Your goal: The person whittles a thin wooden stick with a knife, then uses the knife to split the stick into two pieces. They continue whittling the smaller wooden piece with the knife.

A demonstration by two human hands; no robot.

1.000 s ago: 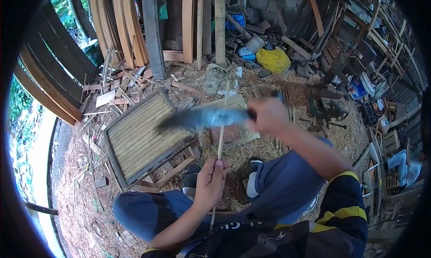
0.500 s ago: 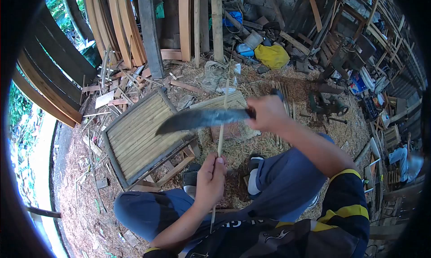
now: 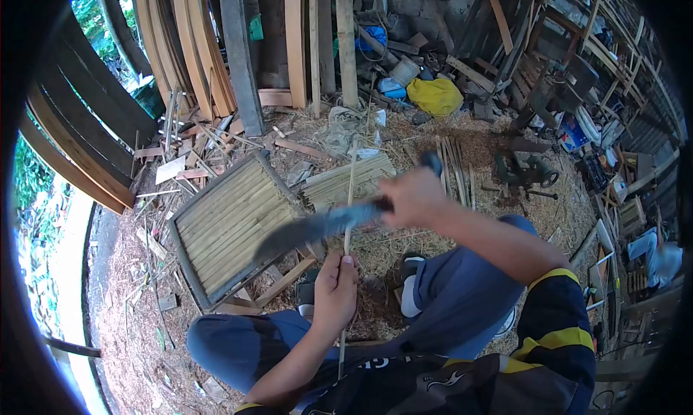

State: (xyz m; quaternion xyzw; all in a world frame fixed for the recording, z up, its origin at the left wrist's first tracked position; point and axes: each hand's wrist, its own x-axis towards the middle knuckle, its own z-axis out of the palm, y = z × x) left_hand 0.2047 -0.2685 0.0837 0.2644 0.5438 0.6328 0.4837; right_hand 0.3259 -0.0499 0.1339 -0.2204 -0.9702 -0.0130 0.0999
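- The knife has a dark grey blade and a black handle.
- The thin stick is pale yellow-tan.
- The slatted panel, just left of the knife, has light yellow-green stripes and a grey frame.
- The trousers are blue.
- The sleeve is black with yellow bands.
- The bag, far beyond the knife, is bright yellow.

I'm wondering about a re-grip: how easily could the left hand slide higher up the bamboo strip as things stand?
Probably not far. The left hand grips the bamboo strip upright, but the knife blade held by the right hand crosses the strip just above the left hand's fingers, blocking the way up.
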